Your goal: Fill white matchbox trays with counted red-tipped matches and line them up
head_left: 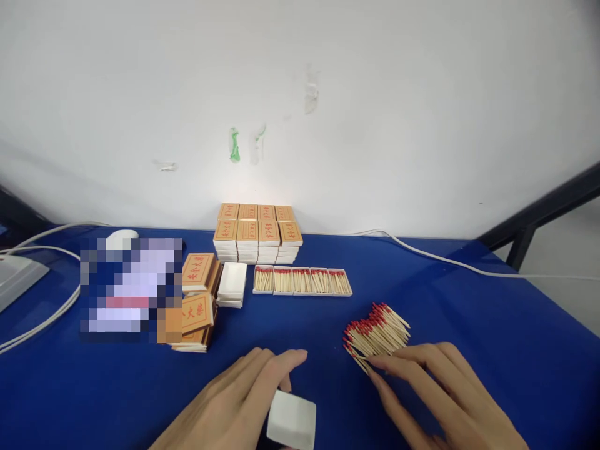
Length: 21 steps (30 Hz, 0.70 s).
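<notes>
My left hand (237,400) is closed on a small white matchbox tray (291,420) at the bottom edge of the view, its index finger reaching past the tray. Part of my left grip lies out of view. My right hand (434,390) has thumb and index finger pinched on the near end of matches (359,360) at the left edge of a loose pile of red-tipped matches (382,328). How many it pinches I cannot tell. Beyond the hands, several trays filled with matches (302,281) stand side by side in a row.
Behind the row, matchboxes (257,231) are stacked against the wall. To its left are a stack of white trays (232,282) and piled matchbox sleeves (199,272). A blurred-out object (135,287) lies farther left. White cables (435,265) cross the blue table (323,387).
</notes>
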### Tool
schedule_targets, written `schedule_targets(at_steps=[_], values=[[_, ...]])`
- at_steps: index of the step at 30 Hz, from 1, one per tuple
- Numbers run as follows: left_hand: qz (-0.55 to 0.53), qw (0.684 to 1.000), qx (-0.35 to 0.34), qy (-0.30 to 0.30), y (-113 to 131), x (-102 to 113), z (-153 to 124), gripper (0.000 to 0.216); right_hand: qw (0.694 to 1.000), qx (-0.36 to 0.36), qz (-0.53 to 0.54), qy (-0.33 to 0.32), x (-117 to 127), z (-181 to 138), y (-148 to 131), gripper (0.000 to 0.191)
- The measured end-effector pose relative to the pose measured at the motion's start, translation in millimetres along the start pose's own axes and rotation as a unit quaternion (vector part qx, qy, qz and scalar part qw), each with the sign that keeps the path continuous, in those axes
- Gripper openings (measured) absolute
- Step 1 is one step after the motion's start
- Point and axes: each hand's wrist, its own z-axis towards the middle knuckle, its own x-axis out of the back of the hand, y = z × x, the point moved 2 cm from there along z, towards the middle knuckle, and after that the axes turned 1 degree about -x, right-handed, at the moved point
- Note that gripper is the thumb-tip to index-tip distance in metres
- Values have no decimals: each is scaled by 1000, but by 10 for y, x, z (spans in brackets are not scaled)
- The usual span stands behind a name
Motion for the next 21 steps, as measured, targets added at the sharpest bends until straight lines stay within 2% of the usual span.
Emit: schedule_targets(at_steps=[5,8,12,16,21], values=[[-11,998,12,59,35,-66,13,97,1000,13,8,-3,7,167,-76,15],[-29,998,-3,63,60,-60,37,96,999,-6,35,-10,-59,314,-57,8],[-54,995,-14,84,53,-52,46,92,998,4,55,-18,-173,494,24,12],[-36,997,5,63,60,-36,42,92,996,1,95,-4,-246,517,76,19],[-26,998,17,46,106,-7,32,93,988,6,155,-24,-264,414,77,26]])
